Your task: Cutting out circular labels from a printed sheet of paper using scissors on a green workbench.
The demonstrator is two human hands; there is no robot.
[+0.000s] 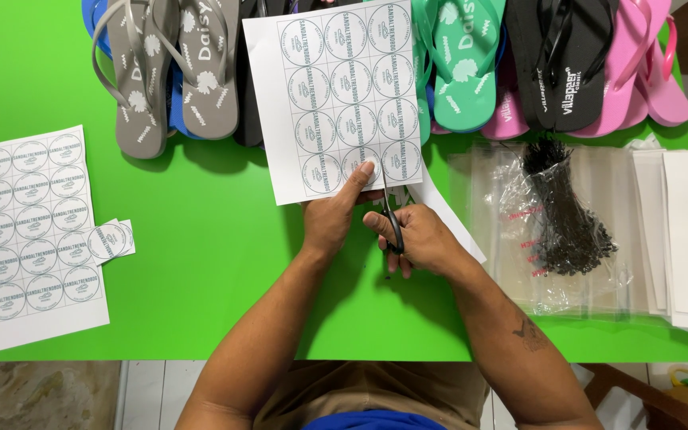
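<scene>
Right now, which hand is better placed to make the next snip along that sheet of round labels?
The right hand: it grips the scissors, blades at the label sheet. The left hand holds the sheet, thumb on its lower edge.

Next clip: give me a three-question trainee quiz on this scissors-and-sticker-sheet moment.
1. True or false: the right hand holds the scissors.
2. Which hand holds up the sticker sheet?
3. The two cut-out round labels lie: A) on the sandals, B) on the green table beside the other sheet, C) on the plastic bags.

Key: 1 true; 2 the left hand; 3 B.
</scene>
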